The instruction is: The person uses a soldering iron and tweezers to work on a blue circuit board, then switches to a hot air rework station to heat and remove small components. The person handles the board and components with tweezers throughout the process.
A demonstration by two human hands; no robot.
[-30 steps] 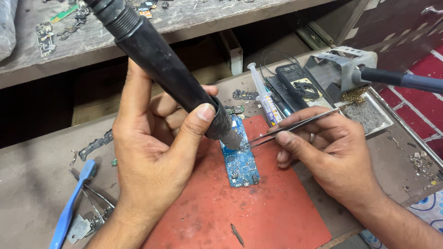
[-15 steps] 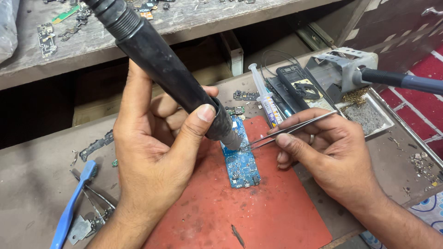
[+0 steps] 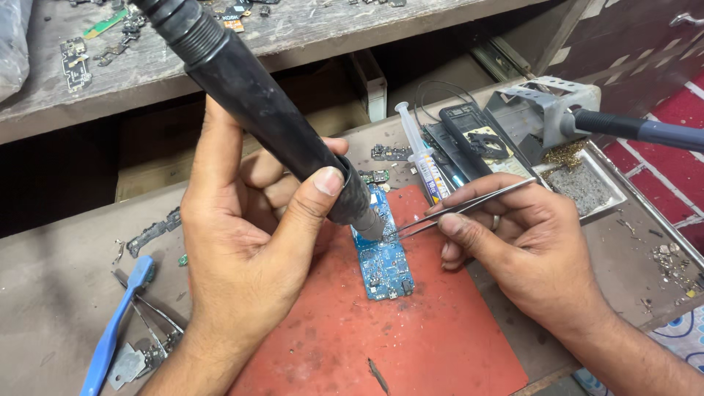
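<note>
My left hand (image 3: 246, 235) grips a thick black hot-air wand (image 3: 257, 103), its metal nozzle pointing down onto the upper part of a blue circuit board (image 3: 383, 260). The board lies on a red mat (image 3: 411, 337). My right hand (image 3: 513, 242) pinches metal tweezers (image 3: 462, 209), whose tips reach the board just beside the nozzle.
A syringe (image 3: 419, 155), a dark phone frame (image 3: 469, 143) and small board parts lie behind the mat. A soldering iron (image 3: 631, 128) rests in a metal stand with a tray at the right. A blue plastic tool (image 3: 117, 323) and metal scraps lie at the left. A cluttered shelf runs above.
</note>
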